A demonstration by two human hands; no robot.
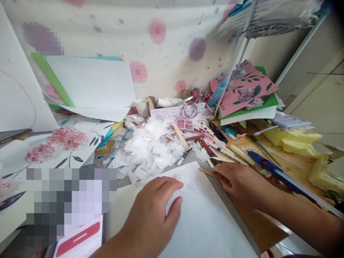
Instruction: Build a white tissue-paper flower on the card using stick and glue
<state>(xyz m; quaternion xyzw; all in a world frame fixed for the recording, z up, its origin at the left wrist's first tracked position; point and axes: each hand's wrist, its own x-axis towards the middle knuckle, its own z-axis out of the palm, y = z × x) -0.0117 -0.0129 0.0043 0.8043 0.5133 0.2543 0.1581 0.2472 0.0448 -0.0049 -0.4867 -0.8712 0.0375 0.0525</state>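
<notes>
- Working over a white work sheet [204, 222], the person appears to be at an early stage with it: most of its visible surface is bare.
- What seems done: one small, glossy, clear smear [190, 187] lies on the sheet, near its far end; a faint whitish patch beside it is too blurred to identify.
- The left hand [154, 206] is over the sheet, thumb and forefinger parted near the smear; its grip is loose, with nothing clearly held.
- The right hand [239, 181], at the sheet's right edge, grasps a wooden stick [206, 172] whose free end points toward the sheet's far right corner.
- What seems left: no flower or leaf shows on the sheet, and the white paper pieces [150, 143] lie loosely heaped beyond its far edge.
- For comparison, a floral sheet [67, 138] left of the work sheet carries pink clusters and dark leaves, and a pink floral sheet [245, 86] leans beyond its far right corner; both look well advanced.
</notes>
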